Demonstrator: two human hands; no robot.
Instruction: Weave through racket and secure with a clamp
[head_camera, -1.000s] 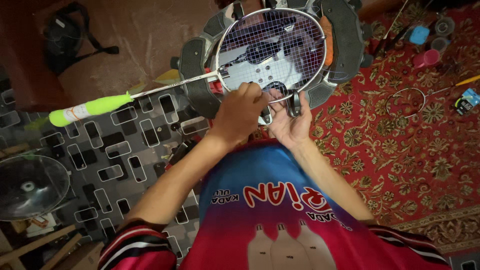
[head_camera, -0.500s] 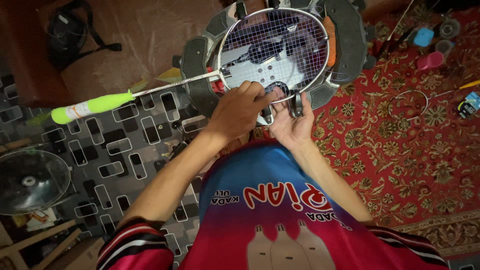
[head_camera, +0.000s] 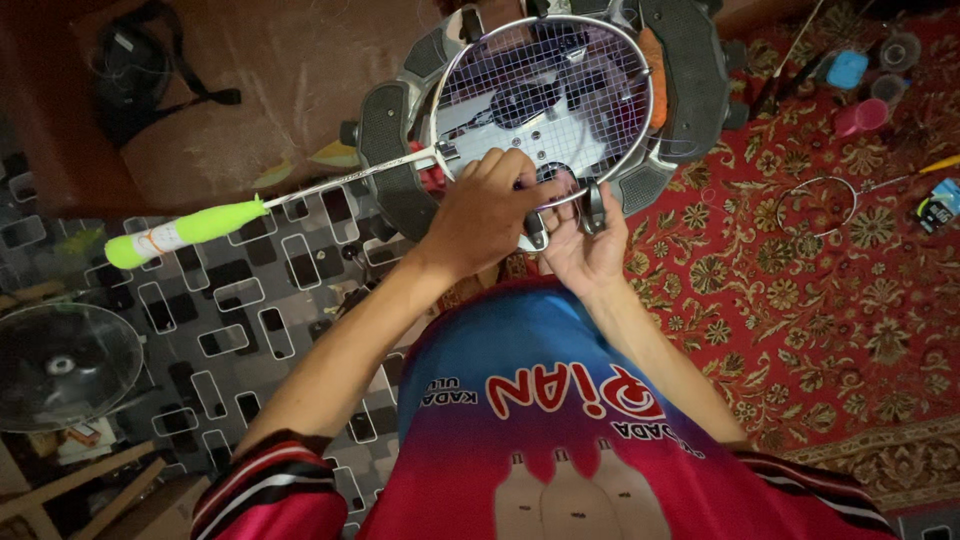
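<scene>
- Left hand (head_camera: 485, 210): fingers curled tight, knuckles up, pinching at the lower rim of the racket head (head_camera: 545, 95) where the strings meet the frame; what's between the fingertips is too small to tell, prob. a string end.
- Right hand (head_camera: 580, 245): palm up, just under & right of the left, fingers cupped around two small dark clamp knobs (head_camera: 594, 205) at the frame's bottom edge; touching them, grip narrow, not fully closed.
- Both hands touch each other at the fingertips, right below the racket head.
- Racket: white frame, strung w/ a pale grid, lying flat on the grey stringing machine (head_camera: 690, 70), head at top centre of view.
- Shaft runs left & down from the head to a bright green handle (head_camera: 185, 230) w/ white wrap at its end, sticking out over the floor, off the machine.
- Machine: dark padded supports around the frame on left, right & bottom; orange bit at the right rim.
- Under it: red patterned carpet (head_camera: 830, 320) on the right, black-&-grey tile-pattern mat (head_camera: 230, 330) on the left.
- On carpet, well apart to the right: a loose wire-like ring (head_camera: 815, 205), pink cup (head_camera: 860, 115), blue tub (head_camera: 848, 68).
- Left edge: round fan (head_camera: 60, 365); dark bag (head_camera: 140, 70) upper left.
- Person wears red-&-blue jersey (head_camera: 560, 430), forearms bare.
</scene>
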